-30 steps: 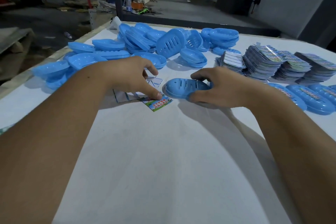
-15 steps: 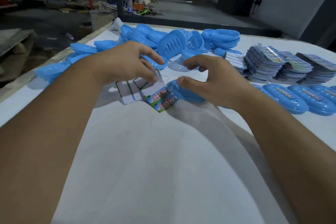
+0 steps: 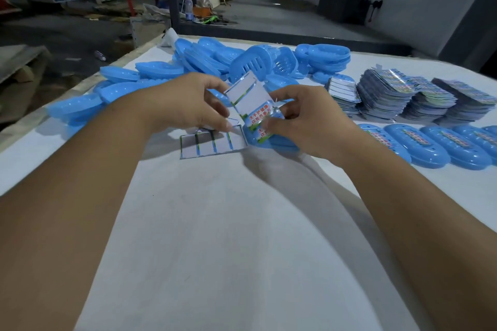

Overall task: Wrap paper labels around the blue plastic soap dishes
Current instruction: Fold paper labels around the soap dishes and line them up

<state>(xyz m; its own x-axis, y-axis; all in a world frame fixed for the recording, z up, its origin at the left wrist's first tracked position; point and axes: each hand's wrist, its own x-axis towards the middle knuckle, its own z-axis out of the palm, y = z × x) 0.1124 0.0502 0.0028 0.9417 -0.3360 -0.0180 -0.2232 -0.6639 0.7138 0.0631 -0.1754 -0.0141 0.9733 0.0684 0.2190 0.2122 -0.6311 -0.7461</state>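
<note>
2 hands [image 3: 188, 105], 4 label stacks [image 3: 387, 97], 4 labelled dishes in a row [image 3: 419, 146], 1 loose pile of unwrapped dishes [image 3: 204, 62].

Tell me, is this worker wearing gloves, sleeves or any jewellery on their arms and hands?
No. Both forearms are bare right up to the frame edge, with no sleeve showing. The left hand and the right hand wear no gloves, and no watch, bracelet or ring shows. The nails look short and plain.

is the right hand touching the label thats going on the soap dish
Touching. The head view shows the right hand with thumb and fingers pinching the printed end of the paper label against the soap dish.
</note>
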